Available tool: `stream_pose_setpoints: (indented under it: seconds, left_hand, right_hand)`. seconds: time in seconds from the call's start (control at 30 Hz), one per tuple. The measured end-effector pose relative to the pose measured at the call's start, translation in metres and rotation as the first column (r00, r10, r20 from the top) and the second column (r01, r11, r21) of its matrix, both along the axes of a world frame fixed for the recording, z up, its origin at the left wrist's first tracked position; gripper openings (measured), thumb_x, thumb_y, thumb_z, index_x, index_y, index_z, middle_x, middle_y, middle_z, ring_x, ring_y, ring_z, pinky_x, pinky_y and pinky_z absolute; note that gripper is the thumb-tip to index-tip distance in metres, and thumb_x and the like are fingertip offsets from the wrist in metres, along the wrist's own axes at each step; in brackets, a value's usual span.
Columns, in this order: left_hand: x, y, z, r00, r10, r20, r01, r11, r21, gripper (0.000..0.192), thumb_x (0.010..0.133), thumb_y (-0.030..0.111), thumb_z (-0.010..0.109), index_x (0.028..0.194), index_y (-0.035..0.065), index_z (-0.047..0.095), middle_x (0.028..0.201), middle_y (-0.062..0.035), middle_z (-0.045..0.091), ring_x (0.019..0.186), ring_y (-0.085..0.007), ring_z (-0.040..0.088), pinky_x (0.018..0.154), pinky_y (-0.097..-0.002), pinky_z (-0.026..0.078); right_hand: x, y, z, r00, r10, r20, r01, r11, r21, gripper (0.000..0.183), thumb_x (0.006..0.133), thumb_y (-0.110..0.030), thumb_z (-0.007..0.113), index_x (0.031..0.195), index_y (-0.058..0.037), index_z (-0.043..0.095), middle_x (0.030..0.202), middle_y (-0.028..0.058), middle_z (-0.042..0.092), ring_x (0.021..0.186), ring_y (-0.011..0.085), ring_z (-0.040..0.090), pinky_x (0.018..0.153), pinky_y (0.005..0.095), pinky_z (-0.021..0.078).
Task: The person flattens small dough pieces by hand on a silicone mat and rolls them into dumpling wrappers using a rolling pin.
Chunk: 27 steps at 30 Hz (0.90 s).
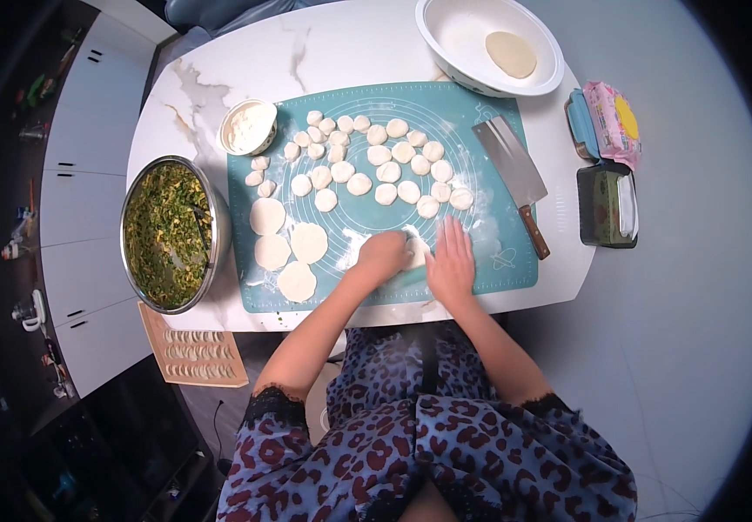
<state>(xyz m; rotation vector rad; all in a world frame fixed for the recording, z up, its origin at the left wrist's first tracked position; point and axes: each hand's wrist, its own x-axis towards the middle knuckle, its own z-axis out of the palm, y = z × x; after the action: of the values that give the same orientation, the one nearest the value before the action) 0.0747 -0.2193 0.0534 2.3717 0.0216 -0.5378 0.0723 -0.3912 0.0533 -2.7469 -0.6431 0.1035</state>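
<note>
A small dough round (417, 253) lies on the teal silicone pastry mat (506, 267) between my two hands. My left hand (384, 256) is curled at its left edge, with the fingertips hidden, so its hold is unclear. Flat on the mat to the right of the dough, my right hand (451, 262) has its fingers extended; what lies beneath the palm cannot be seen. Flattened dough pieces (388, 172) are spread above the hands. Several rolled wrappers (309, 243) lie at the left, below small unflattened dough lumps (260, 164). Loose flour dusts the mat.
A steel bowl of chopped green filling (167, 235) stands left, near a small flour bowl (249, 127). A cleaver (513, 160) lies right. Behind stands a white basin (441, 46) with dough (511, 55). Filled dumplings (198, 353) sit on a board at lower left.
</note>
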Motion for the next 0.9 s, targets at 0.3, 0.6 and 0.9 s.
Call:
stream_pose_setpoints:
  seconds: [0.3,0.6,0.9]
  left_hand:
    - [-0.002,0.015,-0.019,0.980,0.197,0.029,-0.193,0.974,-0.120,0.017,0.076,0.015,0.055,0.080,-0.0003,0.061,0.078,-0.0198,0.062,0.074,-0.0362,0.061,0.064,-0.0433,0.047]
    - [0.015,-0.011,-0.003,0.996,-0.045,0.082,0.036,0.994,0.101,0.020,0.077,0.020,0.058,0.080,0.0004,0.060,0.081,-0.0193,0.063,0.078,-0.0375,0.060,0.068,-0.0447,0.048]
    - [0.005,0.016,-0.010,0.981,0.053,-0.187,-0.084,0.983,-0.164,0.018,0.074,0.013,0.056,0.083,-0.0008,0.062,0.089,-0.0226,0.063,0.082,-0.0390,0.060,0.073,-0.0446,0.048]
  right_hand:
    - [-0.026,-0.014,-0.003,1.000,0.019,-0.011,-0.020,0.999,-0.025,0.063,0.085,-0.028,0.057,0.136,0.0034,0.035,0.146,0.0201,0.029,0.136,0.0319,0.026,0.110,0.0444,0.0222]
    - [0.047,0.029,-0.003,0.992,-0.024,0.120,0.015,0.997,0.070,0.060,0.083,-0.021,0.058,0.133,0.0038,0.038,0.144,0.0205,0.033,0.135,0.0342,0.029,0.108,0.0460,0.0250]
    - [-0.020,-0.012,-0.001,0.998,0.058,-0.025,-0.057,0.997,0.043,0.058,0.082,-0.021,0.059,0.133,0.0024,0.040,0.145,0.0200,0.032,0.134,0.0342,0.030,0.108,0.0479,0.0247]
